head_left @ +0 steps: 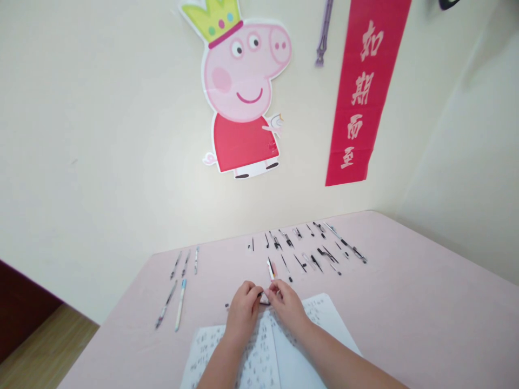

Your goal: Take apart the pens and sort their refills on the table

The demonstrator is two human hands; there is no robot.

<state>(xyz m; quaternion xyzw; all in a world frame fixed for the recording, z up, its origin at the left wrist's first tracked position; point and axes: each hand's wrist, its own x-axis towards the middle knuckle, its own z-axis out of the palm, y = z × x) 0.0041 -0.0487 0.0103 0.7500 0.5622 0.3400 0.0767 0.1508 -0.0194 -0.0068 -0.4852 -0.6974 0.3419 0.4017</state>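
My left hand (244,309) and my right hand (286,303) meet at the top of an open notebook (332,319) with handwriting on its pages. The left fingers pinch a small dark pen part (260,294). The right fingers are closed close beside it, around something small that they mostly hide. Just under the fingertips shows another dark piece (265,303). Beyond the hands lies a white pen barrel (270,268) with coloured marks, its lower end near my right fingers. A tiny dark piece (227,306) rests left of my left hand.
Several whole-looking pens (180,305) lie on the pink tabletop (425,302) at the left. Rows of pen parts, refills (299,263) and caps spread across the back and right. Behind the table stands a wall (121,162) with a cartoon pig cutout (245,140) and a red banner (357,108).
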